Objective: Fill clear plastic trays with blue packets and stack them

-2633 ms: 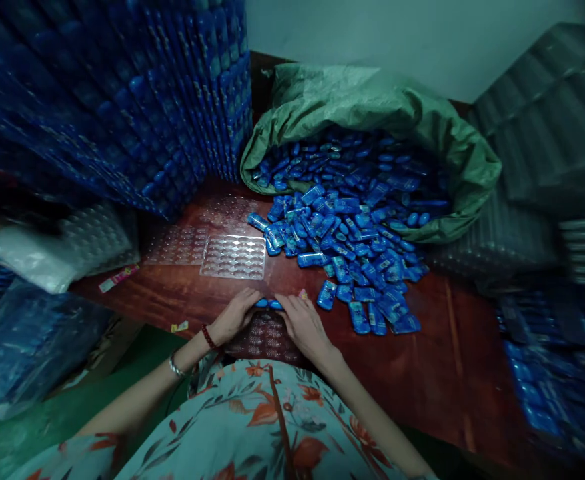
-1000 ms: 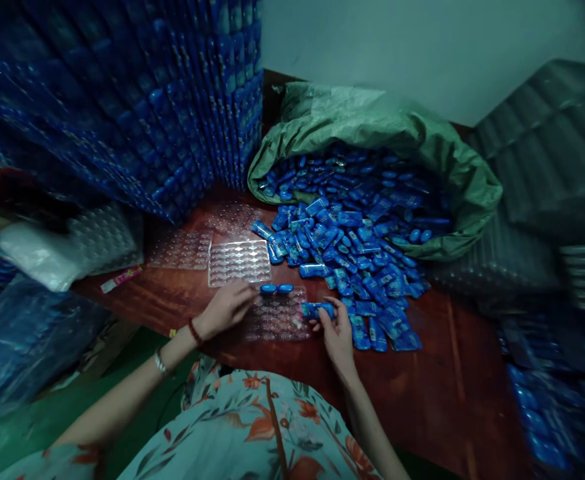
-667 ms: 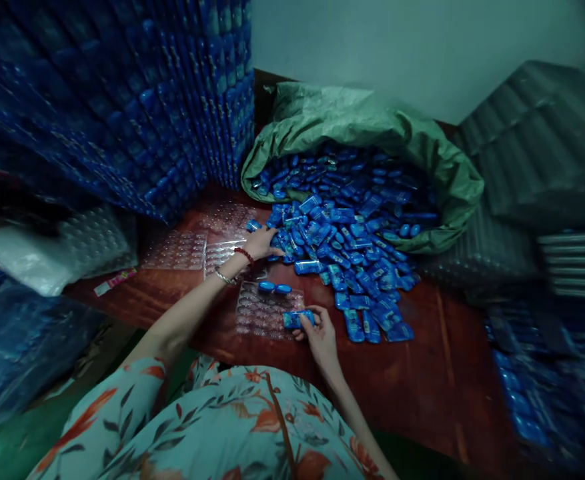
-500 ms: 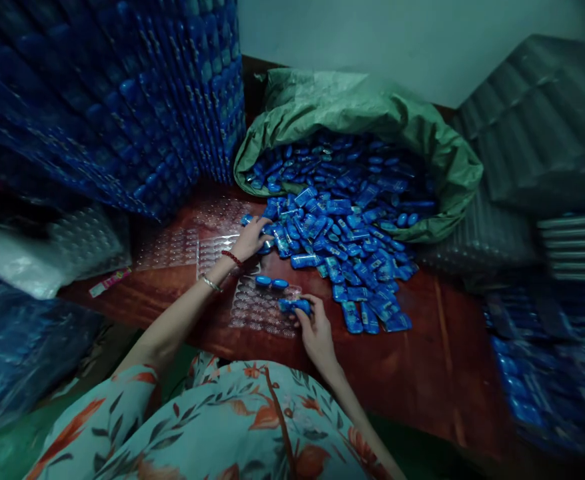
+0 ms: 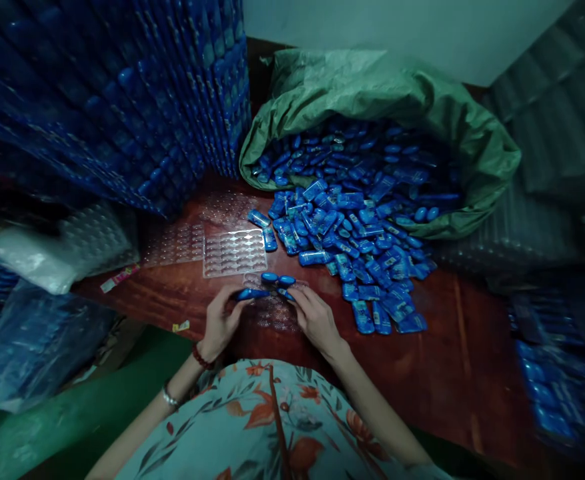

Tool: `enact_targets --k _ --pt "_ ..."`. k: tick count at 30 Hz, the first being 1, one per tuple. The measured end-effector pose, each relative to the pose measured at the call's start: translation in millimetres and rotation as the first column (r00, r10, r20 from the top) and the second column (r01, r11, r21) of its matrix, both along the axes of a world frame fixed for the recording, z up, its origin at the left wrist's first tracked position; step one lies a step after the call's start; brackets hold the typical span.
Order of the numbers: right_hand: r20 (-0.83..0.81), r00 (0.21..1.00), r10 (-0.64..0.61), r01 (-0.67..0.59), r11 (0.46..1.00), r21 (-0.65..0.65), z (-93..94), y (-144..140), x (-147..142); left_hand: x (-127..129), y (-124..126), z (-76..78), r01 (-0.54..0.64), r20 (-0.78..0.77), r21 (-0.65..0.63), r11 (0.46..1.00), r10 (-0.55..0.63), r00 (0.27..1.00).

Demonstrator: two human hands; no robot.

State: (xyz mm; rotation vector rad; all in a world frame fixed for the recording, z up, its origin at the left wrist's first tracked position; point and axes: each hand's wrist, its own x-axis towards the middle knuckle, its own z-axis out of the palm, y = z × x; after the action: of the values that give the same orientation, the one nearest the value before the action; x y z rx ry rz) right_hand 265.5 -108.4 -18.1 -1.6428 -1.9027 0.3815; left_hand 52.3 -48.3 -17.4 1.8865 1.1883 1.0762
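The sack [image 5: 387,87] lies on the table [image 5: 412,380], wall [image 5: 372,27] behind it, packets [image 5: 335,230] inside and heaped before it. Left of the sack stands a stack [image 5: 172,100], right of it a pile [image 5: 562,120]. Before its left end lies a tray [image 5: 275,317].

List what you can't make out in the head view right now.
All in the head view:
Clear tray: partly hidden by the left hand, the right hand and the blue packs they hold.
Print on the loose packs: too small and blurred to read.
Bottom of the green sack: hidden by packs inside.
Grey stack: blurred, cut off by the right edge.
Tall blue stack: cut off by the top and left edges.
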Motion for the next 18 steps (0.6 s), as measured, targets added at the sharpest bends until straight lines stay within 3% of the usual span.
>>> enact_targets --k 4,7,12,16,18 --pt "0.155 0.988 0.015 -0.001 0.996 -0.091 6.2 3.6 -3.5 9.9 9.7 -12.0 0.274 -0.186 0.232 0.934 -0.233 0.954" --pt "0.253 0.966 0.048 -0.013 0.990 -0.141 13.3 5.6 -6.2 6.8 20.4 -17.1 0.424 -0.331 0.293 0.857 -0.326 0.886" --pt "0.375 0.919 0.123 -0.037 0.973 -0.229 29.0 12.6 -12.6 0.7 32.2 -5.0 0.627 -0.552 0.190 0.755 -0.447 0.704" --pt "0.420 0.898 0.129 -0.019 0.966 -0.258 37.5 14.2 -23.3 6.7 37.6 8.3 0.724 -0.661 0.123 0.678 -0.488 0.570" --pt "0.439 0.893 0.096 0.015 0.970 -0.244 38.4 13.5 -30.1 10.7 37.7 9.9 0.742 -0.685 0.109 0.662 -0.491 0.538"
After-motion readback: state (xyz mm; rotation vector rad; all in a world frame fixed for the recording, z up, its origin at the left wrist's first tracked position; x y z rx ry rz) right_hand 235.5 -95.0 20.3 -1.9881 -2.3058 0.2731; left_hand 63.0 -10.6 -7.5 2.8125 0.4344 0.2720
